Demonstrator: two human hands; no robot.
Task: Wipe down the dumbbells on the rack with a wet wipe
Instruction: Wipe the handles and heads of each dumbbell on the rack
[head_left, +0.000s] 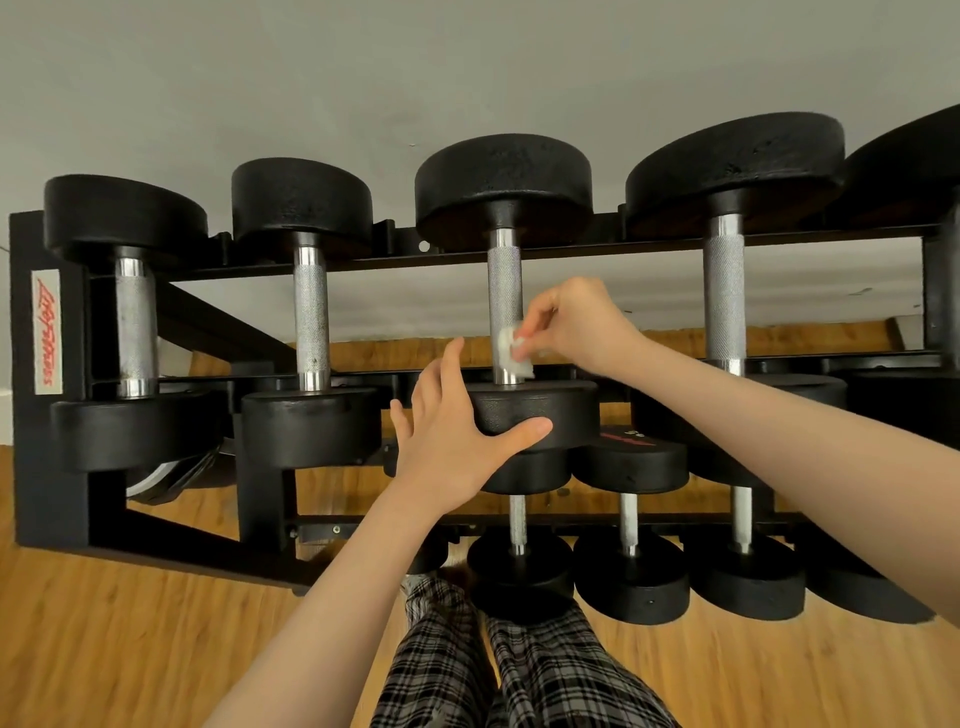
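A black two-tier rack (47, 415) holds several black dumbbells with knurled steel handles. My right hand (582, 327) pinches a crumpled white wet wipe (511, 353) against the lower part of the handle (505, 291) of the third dumbbell on the top tier. My left hand (457, 436) lies with spread, straight fingers over the near head (550, 415) of that same dumbbell, the thumb along its rim.
Other top-tier dumbbells stand left (310, 312) and right (724, 301) of the one being touched. Smaller dumbbells (631, 571) sit on the lower tier by my plaid-trousered legs (519, 670). Wooden floor (130, 649) lies around; a grey wall (363, 78) is behind the rack.
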